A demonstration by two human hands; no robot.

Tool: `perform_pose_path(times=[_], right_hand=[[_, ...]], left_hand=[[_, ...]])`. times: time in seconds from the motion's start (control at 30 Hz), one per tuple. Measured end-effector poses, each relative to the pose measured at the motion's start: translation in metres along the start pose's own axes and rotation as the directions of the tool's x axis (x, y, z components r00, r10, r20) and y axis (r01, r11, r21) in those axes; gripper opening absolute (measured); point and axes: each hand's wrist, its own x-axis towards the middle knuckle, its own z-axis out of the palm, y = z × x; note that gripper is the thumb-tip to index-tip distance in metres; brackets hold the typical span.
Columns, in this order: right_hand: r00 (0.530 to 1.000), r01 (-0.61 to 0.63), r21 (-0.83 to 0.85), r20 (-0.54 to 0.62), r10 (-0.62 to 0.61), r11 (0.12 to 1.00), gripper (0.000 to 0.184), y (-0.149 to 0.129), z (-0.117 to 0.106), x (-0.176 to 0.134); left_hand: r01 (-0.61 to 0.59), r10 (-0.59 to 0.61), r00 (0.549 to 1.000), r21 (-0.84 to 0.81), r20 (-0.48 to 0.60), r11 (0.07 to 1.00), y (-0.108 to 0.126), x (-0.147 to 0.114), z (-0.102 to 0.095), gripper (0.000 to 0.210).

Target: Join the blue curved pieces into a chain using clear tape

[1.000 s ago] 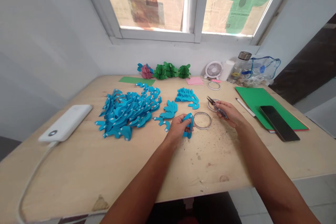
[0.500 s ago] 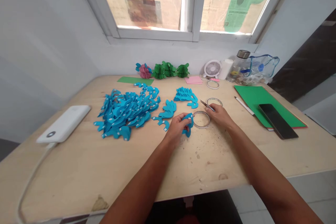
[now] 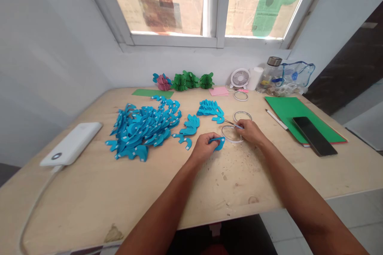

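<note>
Between the fingers and thumb of my left hand (image 3: 203,148) is a curved blue paper cutout (image 3: 220,144) with a small white square on it. My right hand (image 3: 250,131) is closed on slim pointed tweezers (image 3: 238,126), their tips pointing left toward a row of overlapping blue cutouts (image 3: 209,108). A thin tape roll (image 3: 231,142) lies between my hands, close to my right fingers. Just behind my right hand is another tape roll (image 3: 243,112). To the left of my left hand are a small stack of blue cutouts (image 3: 190,124) and a large heap of them (image 3: 143,129).
A white power bank (image 3: 72,143) with a cable lies at left. At right are a green sheet (image 3: 283,105), a phone (image 3: 314,135) and a white pen (image 3: 276,119). Folded paper figures (image 3: 190,80), a small fan (image 3: 240,78) and a bottle (image 3: 271,75) stand along the wall.
My left hand has turned the blue cutout flatter and moved it slightly right. The tweezers in my right hand have shifted a little left and down, over the tape roll.
</note>
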Motion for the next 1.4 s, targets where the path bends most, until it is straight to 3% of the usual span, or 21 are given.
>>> perform_pose_path(times=[0.13,0.3,0.4,0.5,0.57,0.6,0.67,0.73,0.83,0.93,1.07,1.17,1.4], right_hand=[[0.996,-0.001,0.049,-0.086,0.005,0.999,0.014,-0.001,-0.003,0.0],[0.981,0.034,0.129,-0.195,-0.008,0.991,0.011,-0.001,-0.002,0.002],[0.972,0.06,0.166,-0.233,-0.02,0.984,0.01,-0.002,-0.001,0.002],[0.969,0.084,0.181,-0.244,-0.038,0.98,0.009,-0.006,-0.002,0.0],[0.969,0.108,0.191,-0.241,-0.06,0.976,0.008,-0.01,-0.001,-0.003],[0.969,0.12,0.202,-0.237,-0.07,0.972,0.008,-0.013,-0.001,-0.004],[0.97,0.134,0.234,-0.229,-0.079,0.963,0.009,-0.017,0.001,-0.005],[0.973,0.139,0.276,-0.216,-0.08,0.951,0.009,-0.021,0.003,-0.006],[0.976,0.143,0.371,-0.206,-0.069,0.918,0.013,-0.024,0.006,-0.006],[0.976,0.155,0.502,-0.211,-0.053,0.851,0.021,-0.027,0.005,-0.007],[0.979,0.158,0.608,-0.201,-0.042,0.778,0.032,-0.031,-0.001,-0.011],[0.981,0.18,0.677,-0.175,-0.082,0.713,0.038,-0.034,-0.005,-0.015],[0.978,0.183,0.689,-0.057,-0.199,0.701,0.04,-0.04,-0.006,-0.019]], left_hand=[[-0.148,0.137,0.988,0.184,0.071,0.972,0.002,-0.003,0.0,0.02],[-0.353,0.287,0.931,0.354,0.225,0.866,0.007,-0.011,0.003,0.022],[-0.406,0.422,0.904,0.459,0.074,0.79,0.01,-0.013,0.003,0.013],[-0.47,0.633,0.771,0.604,-0.075,0.644,0.012,-0.014,0.002,0.011],[-0.523,0.723,0.691,0.688,-0.004,0.503,0.012,-0.014,0.003,0.017],[-0.542,0.735,0.676,0.718,0.063,0.437,0.012,-0.014,0.005,0.021],[-0.552,0.705,0.685,0.761,0.182,0.341,0.011,-0.013,0.007,0.024],[-0.542,0.666,0.709,0.782,0.23,0.308,0.008,-0.012,0.01,0.021],[-0.534,0.653,0.729,0.767,0.205,0.355,0.005,-0.01,0.01,0.016],[-0.529,0.639,0.758,0.696,0.129,0.486,0.004,-0.009,0.008,0.015],[-0.391,0.529,0.844,0.569,-0.093,0.723,0.004,-0.01,0.007,0.014],[-0.303,0.435,0.87,0.444,-0.233,0.843,0.005,-0.011,0.006,0.015],[-0.218,0.314,0.879,0.281,-0.359,0.934,0.009,-0.01,0.004,0.022]])
